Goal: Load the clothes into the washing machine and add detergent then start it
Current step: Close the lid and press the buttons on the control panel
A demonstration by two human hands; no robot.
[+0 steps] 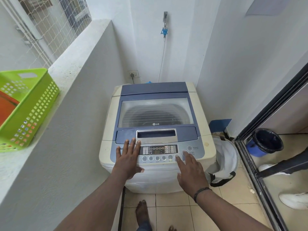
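- The washing machine (156, 130) sits in the corner, one unit, its lid (155, 112) down flat. Through the window a steel drum shows with something dark low inside, probably the clothes, though it is too dim to say for sure.
- Left hand (129, 157) lies flat at the 9 o'clock end of the control panel (158, 152), fingers straight and spread, tips touching the lid's front edge, thumb hooked over the machine's front lip. It holds nothing; it looks like a brace to steady the person.
- Right hand (190, 170) reaches in from 5 o'clock, fingers loosely extended, gripping nothing. One fingertip lands on the round buttons at the 3 o'clock end of the row, another near the start button, so this reads as setting or starting the cycle.
- One display is lit on the panel, with a row of round buttons below it; the right hand covers some, so the exact number cannot be told.
- One green basket (25, 107) sits on the ledge at 9 o'clock, within arm's reach; something orange inside.
- One white laundry bag (225, 157) slumps open on the floor at 3 o'clock, looking emptied.
- One blue bucket (265, 142) stands beyond it, and one tap (165, 24) with hose at 12 o'clock.
- With the lid shut, loading seems done.
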